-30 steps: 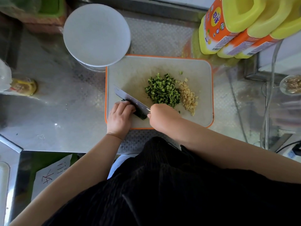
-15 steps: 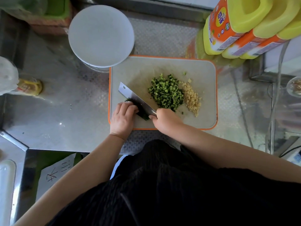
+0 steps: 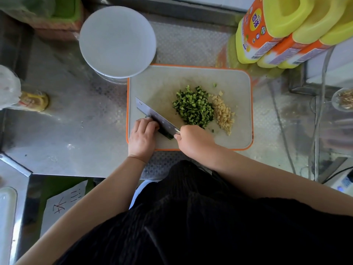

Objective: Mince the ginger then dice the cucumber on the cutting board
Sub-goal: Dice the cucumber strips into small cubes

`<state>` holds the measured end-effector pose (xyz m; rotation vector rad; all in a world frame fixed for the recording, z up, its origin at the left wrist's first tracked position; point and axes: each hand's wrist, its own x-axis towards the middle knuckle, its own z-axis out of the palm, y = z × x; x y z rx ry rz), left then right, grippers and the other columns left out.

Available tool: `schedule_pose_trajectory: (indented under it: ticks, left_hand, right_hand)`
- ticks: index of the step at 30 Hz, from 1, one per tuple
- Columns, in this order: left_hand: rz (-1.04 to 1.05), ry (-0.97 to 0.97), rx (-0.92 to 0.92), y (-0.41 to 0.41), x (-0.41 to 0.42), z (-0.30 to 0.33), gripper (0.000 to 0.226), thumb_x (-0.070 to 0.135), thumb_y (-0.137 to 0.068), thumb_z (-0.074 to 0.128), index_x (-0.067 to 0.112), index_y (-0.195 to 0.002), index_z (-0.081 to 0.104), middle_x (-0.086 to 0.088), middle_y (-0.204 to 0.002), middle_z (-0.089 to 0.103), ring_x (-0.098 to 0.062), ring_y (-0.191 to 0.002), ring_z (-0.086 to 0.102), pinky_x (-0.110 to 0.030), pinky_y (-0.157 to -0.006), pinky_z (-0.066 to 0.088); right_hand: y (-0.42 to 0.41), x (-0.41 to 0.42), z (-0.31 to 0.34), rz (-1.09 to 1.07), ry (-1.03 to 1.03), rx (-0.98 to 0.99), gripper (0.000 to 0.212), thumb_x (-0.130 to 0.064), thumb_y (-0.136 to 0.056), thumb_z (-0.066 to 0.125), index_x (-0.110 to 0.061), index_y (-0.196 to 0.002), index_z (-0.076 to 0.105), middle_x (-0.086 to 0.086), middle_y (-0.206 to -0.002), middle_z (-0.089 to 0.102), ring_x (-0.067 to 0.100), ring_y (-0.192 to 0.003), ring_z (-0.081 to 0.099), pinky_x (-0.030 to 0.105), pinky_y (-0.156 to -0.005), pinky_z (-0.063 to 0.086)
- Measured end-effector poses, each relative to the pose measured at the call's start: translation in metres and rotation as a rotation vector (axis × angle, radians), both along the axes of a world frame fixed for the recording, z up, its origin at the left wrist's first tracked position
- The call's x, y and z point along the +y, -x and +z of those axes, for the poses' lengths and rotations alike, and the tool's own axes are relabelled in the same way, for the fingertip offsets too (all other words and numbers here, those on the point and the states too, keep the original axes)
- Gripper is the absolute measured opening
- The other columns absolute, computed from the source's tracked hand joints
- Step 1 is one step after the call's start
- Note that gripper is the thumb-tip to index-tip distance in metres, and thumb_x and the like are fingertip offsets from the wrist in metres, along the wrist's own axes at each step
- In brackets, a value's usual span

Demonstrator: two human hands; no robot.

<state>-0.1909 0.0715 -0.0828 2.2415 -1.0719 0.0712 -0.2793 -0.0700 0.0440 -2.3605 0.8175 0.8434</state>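
The cutting board (image 3: 152, 83) has bare surface along its far edge; a white lid (image 3: 117, 41) overhangs its far-left corner, yellow bottles (image 3: 267, 31) crowd its far-right corner.

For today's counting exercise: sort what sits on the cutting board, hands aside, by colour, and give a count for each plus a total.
Green: 2, the diced cucumber pile and the uncut cucumber piece
Pale yellow: 1, the minced ginger pile
Silver: 1, the knife
Total: 4

Both bare forearms reached forward, converging. The left hand (image 3: 142, 137) lay knuckles-up with fingers curled under; the right hand (image 3: 193, 141) was closed in a grip.
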Motion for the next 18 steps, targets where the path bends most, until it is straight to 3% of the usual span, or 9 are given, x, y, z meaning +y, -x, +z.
schedule_pose_trajectory:
  ticks: [5, 12, 18]
  left_hand:
    - [-0.008, 0.000, 0.015, -0.001, -0.001, 0.000, 0.021, -0.008, -0.077, 0.060, 0.005, -0.093, 0.066, -0.003, -0.107, 0.051, -0.028, -0.096, 0.049, -0.034, -0.081, 0.043]
    - [0.008, -0.015, 0.031, -0.001, -0.001, 0.000, 0.023, -0.010, -0.074, 0.068, 0.006, -0.092, 0.066, -0.006, -0.104, 0.056, -0.027, -0.095, 0.049, -0.037, -0.076, 0.046]
    - [-0.005, -0.063, 0.035, -0.001, 0.000, 0.002, 0.015, 0.003, -0.084, 0.055, 0.004, -0.092, 0.067, -0.012, -0.100, 0.062, -0.027, -0.094, 0.050, -0.038, -0.075, 0.048]
  right_hand:
    - [-0.006, 0.001, 0.002, -0.006, -0.029, 0.027, 0.034, -0.027, -0.102, 0.042, -0.012, -0.071, 0.042, 0.002, -0.065, 0.044, 0.018, -0.056, 0.041, 0.028, -0.046, 0.027]
    - [-0.013, 0.005, -0.009, -0.016, -0.025, 0.028, 0.021, -0.026, -0.100, 0.045, -0.011, -0.085, 0.047, 0.003, -0.067, 0.047, 0.025, -0.066, 0.051, 0.030, -0.058, 0.039]
    - [-0.003, 0.008, -0.025, -0.046, -0.034, -0.023, 0.028, -0.032, -0.101, 0.043, -0.009, -0.087, 0.053, 0.003, -0.069, 0.049, 0.028, -0.068, 0.056, 0.029, -0.053, 0.037]
